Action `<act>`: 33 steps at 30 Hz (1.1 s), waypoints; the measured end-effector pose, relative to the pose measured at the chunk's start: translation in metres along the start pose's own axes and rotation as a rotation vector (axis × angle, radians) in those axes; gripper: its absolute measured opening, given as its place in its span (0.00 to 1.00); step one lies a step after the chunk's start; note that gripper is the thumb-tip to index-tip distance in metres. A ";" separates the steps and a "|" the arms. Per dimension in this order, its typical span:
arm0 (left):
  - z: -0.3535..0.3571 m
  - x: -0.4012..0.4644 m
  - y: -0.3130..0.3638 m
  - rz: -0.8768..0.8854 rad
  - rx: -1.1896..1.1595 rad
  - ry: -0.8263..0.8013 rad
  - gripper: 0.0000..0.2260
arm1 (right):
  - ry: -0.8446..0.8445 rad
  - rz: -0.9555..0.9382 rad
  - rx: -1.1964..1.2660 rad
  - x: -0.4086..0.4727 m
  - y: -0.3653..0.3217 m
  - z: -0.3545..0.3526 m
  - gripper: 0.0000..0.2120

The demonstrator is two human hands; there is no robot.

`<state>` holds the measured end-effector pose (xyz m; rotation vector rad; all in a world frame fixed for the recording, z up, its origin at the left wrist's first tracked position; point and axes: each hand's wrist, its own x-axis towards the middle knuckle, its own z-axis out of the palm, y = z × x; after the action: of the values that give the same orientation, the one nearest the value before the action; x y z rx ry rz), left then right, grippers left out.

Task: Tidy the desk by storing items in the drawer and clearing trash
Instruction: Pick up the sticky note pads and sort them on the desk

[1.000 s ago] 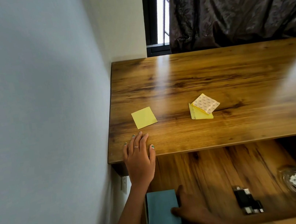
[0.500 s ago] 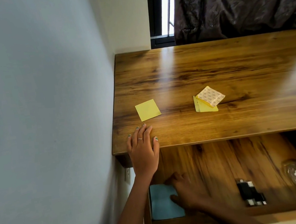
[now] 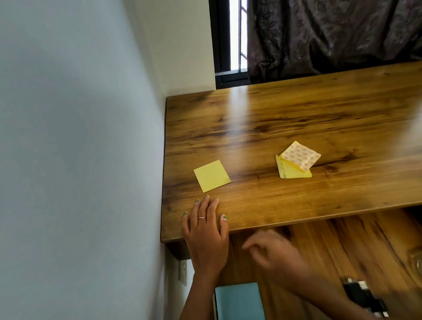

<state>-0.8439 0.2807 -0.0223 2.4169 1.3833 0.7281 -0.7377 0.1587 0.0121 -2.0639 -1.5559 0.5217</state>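
Note your left hand (image 3: 205,232) flat on the desk (image 3: 308,123); your blurred right hand (image 3: 272,249), seemingly empty, fingers loosely curled, over the drawer (image 3: 380,238). Hasty reaching may scatter the yellow notes (image 3: 211,175).

pale wall (image 3: 53,156), dark curtain (image 3: 346,8), bright window strip (image 3: 233,14)

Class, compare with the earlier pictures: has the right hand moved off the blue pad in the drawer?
Yes. The right hand has left the blue pad and risen toward the desk edge, holding nothing.
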 end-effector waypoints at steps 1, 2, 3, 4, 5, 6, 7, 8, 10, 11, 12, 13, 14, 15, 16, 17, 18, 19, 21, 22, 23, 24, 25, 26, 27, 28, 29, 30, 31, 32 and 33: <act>0.001 0.001 0.002 -0.005 0.014 -0.017 0.21 | 0.090 0.016 0.045 0.009 0.000 -0.013 0.10; 0.001 0.001 0.004 -0.005 0.034 -0.037 0.21 | 0.183 0.012 0.062 0.018 0.003 -0.025 0.09; 0.002 0.003 0.007 0.008 0.059 -0.058 0.22 | 0.271 0.010 0.043 0.029 0.008 -0.037 0.09; 0.002 0.004 0.010 0.029 0.084 -0.090 0.22 | 0.345 0.018 0.007 0.040 0.015 -0.048 0.09; 0.003 0.006 0.013 0.055 0.108 -0.115 0.22 | 0.402 0.048 -0.033 0.052 0.022 -0.059 0.09; 0.004 0.008 0.015 0.078 0.131 -0.142 0.23 | 0.434 0.094 -0.073 0.065 0.030 -0.069 0.10; 0.005 0.009 0.017 0.097 0.143 -0.162 0.24 | 0.444 0.151 -0.117 0.078 0.040 -0.078 0.12; 0.005 0.011 0.018 0.113 0.141 -0.191 0.25 | 0.435 0.217 -0.159 0.090 0.050 -0.086 0.14; 0.005 0.013 0.022 0.135 0.114 -0.228 0.30 | 0.367 0.360 -0.204 0.112 0.075 -0.097 0.19; 0.005 0.014 0.023 0.135 0.086 -0.256 0.32 | 0.308 0.425 -0.215 0.119 0.087 -0.100 0.22; 0.005 0.014 0.025 0.129 0.060 -0.281 0.34 | 0.248 0.470 -0.229 0.124 0.097 -0.102 0.25; 0.004 0.016 0.025 0.113 0.025 -0.300 0.35 | 0.206 0.484 -0.246 0.127 0.105 -0.104 0.27; 0.002 0.017 0.026 0.083 -0.034 -0.317 0.35 | 0.193 0.473 -0.270 0.128 0.110 -0.104 0.27; 0.002 0.019 0.027 0.049 -0.109 -0.331 0.34 | 0.208 0.454 -0.294 0.129 0.113 -0.104 0.26; -0.001 0.023 0.028 0.010 -0.199 -0.346 0.30 | 0.230 0.439 -0.318 0.130 0.114 -0.104 0.24; -0.001 0.027 0.028 -0.034 -0.297 -0.363 0.25 | 0.240 0.426 -0.353 0.130 0.114 -0.104 0.22; -0.002 0.030 0.028 -0.077 -0.398 -0.384 0.20 | 0.233 0.404 -0.414 0.129 0.112 -0.103 0.21; -0.003 0.032 0.029 -0.132 -0.515 -0.423 0.16 | 0.217 0.367 -0.500 0.128 0.111 -0.103 0.20; -0.008 0.033 0.032 -0.260 -0.780 -0.500 0.15 | 0.186 0.287 -0.664 0.127 0.110 -0.106 0.18; -0.010 0.033 0.034 -0.310 -0.887 -0.535 0.17 | 0.194 0.271 -0.703 0.128 0.110 -0.109 0.18; -0.014 0.033 0.038 -0.325 -0.968 -0.565 0.17 | 0.214 0.271 -0.715 0.128 0.109 -0.115 0.18; -0.018 0.033 0.043 -0.322 -1.024 -0.587 0.16 | 0.244 0.282 -0.703 0.128 0.108 -0.120 0.16; -0.021 0.034 0.046 -0.320 -1.056 -0.601 0.16 | 0.290 0.304 -0.656 0.127 0.106 -0.127 0.15; -0.023 0.033 0.048 -0.323 -1.076 -0.613 0.16 | 0.350 0.325 -0.579 0.126 0.103 -0.134 0.14; -0.023 0.033 0.048 -0.324 -1.092 -0.624 0.16 | 0.410 0.330 -0.495 0.123 0.100 -0.139 0.15; -0.023 0.034 0.049 -0.324 -1.113 -0.635 0.17 | 0.465 0.305 -0.423 0.120 0.096 -0.142 0.15; -0.024 0.034 0.050 -0.329 -1.139 -0.647 0.17 | 0.511 0.249 -0.361 0.116 0.090 -0.142 0.13; -0.025 0.035 0.051 -0.347 -1.183 -0.661 0.19 | 0.543 0.171 -0.307 0.111 0.082 -0.139 0.12; -0.027 0.036 0.052 -0.373 -1.253 -0.665 0.20 | 0.560 0.073 -0.262 0.104 0.072 -0.133 0.11; -0.028 0.036 0.052 -0.433 -1.366 -0.673 0.23 | 0.570 -0.042 -0.241 0.096 0.060 -0.124 0.12; -0.028 0.037 0.052 -0.533 -1.517 -0.705 0.27 | 0.570 -0.167 -0.247 0.088 0.048 -0.113 0.14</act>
<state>-0.8062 0.2854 0.0361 0.8672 0.6157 0.3989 -0.6124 0.2143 0.0735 -1.9862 -1.4653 -0.3163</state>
